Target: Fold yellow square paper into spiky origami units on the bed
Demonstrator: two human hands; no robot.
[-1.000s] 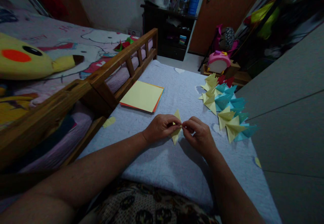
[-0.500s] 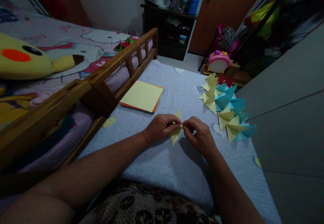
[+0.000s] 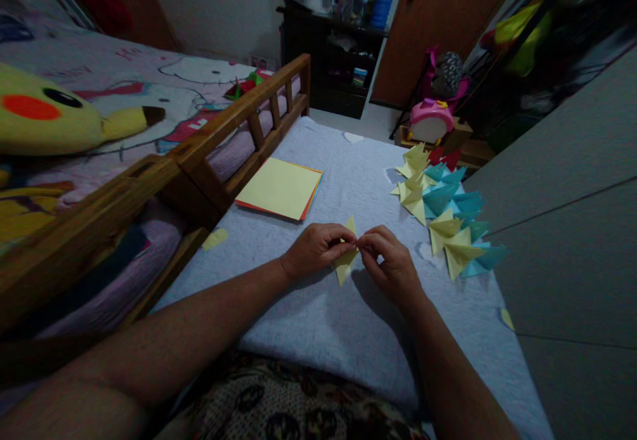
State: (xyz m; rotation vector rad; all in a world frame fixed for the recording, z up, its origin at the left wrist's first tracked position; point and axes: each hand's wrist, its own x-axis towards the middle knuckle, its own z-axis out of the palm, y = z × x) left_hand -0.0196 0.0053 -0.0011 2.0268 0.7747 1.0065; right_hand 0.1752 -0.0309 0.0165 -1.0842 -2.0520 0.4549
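A folded pale yellow origami paper (image 3: pixel 344 269) with pointed ends is held over the bed surface between both hands. My left hand (image 3: pixel 318 249) pinches it from the left, thumb and fingers closed near its middle. From the other side my right hand (image 3: pixel 391 262) pinches at the paper's right edge, its fingertips almost touching the left ones. The part between the fingertips is hidden. A stack of square paper sheets (image 3: pixel 280 189), pale yellow on top, lies beyond my left hand. To the right sit several folded yellow paper pieces (image 3: pixel 462 250) and blue ones (image 3: pixel 440 198).
Light blue cloth (image 3: pixel 318 324) covers the surface under my hands. A wooden bed rail (image 3: pixel 199 141) runs along the left, with a yellow plush toy (image 3: pixel 50 118) behind it. On the right stands a pale cabinet panel (image 3: pixel 572 241). Red folded paper (image 3: pixel 448 158) lies at the far right.
My right hand's fingers have shifted very slightly at the paper's edge. The left hand keeps its hold, and the rest looks the same.
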